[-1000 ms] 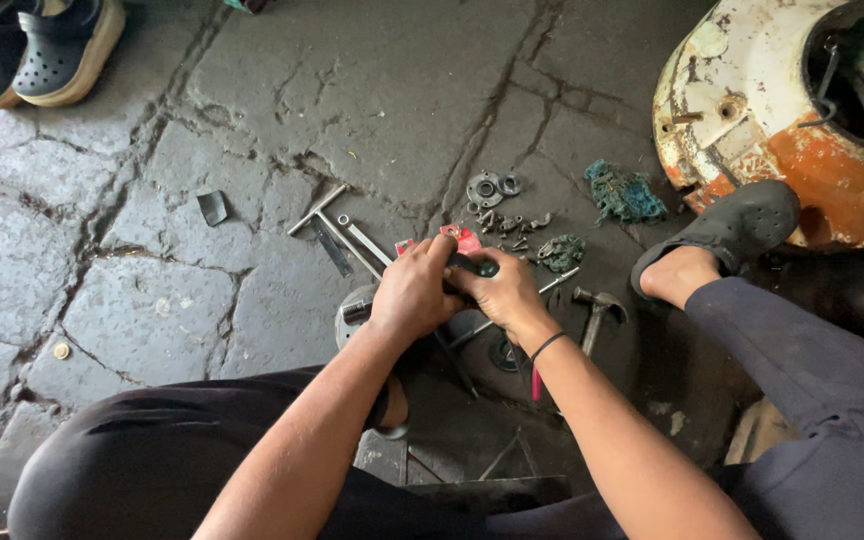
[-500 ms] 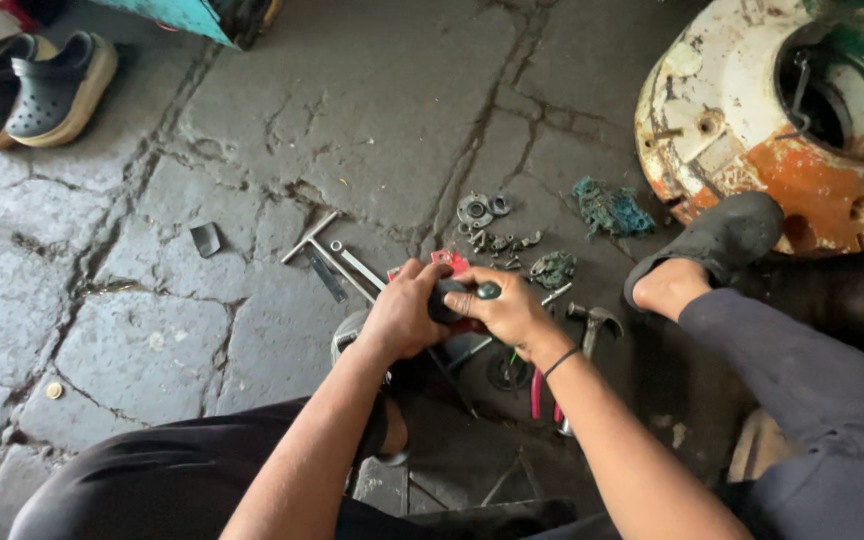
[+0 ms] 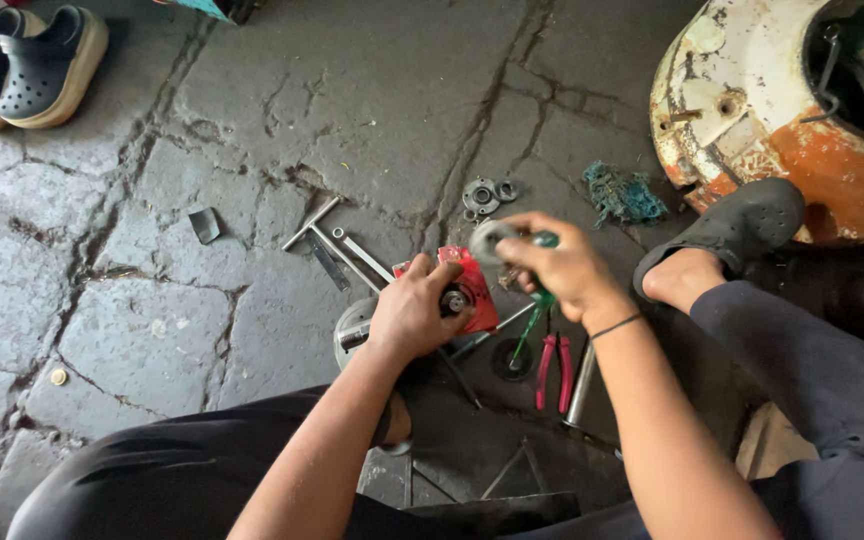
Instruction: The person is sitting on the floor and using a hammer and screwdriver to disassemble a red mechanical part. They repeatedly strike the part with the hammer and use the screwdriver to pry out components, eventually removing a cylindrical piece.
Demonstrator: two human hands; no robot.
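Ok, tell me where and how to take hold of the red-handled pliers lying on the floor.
Take the red-handled pliers by the two handles, coming down from above. They lie flat on the stone floor, handles side by side and bare, pointing toward the person. The head end sits under the right hand, among other tools. The metal rod lies close on one side, so keep the hold narrow.

1. The stone floor (image 3: 252, 100) is dark grey with black cracks.
2. The part (image 3: 472, 285) under the left hand (image 3: 414, 315) is bright red.
3. The tool handle (image 3: 542, 265) in the right hand (image 3: 562, 270) is green, and the round disc (image 3: 490, 240) at its top is pale grey.
4. The pliers (image 3: 553, 370) have pink-red handles.
5. The rag (image 3: 624, 195) is blue-green.
6. The big drum (image 3: 752, 110) at the floor's top right corner is cream white with rusty orange.
7. The clogs (image 3: 27, 65) at the top left corner are dark grey with beige soles.
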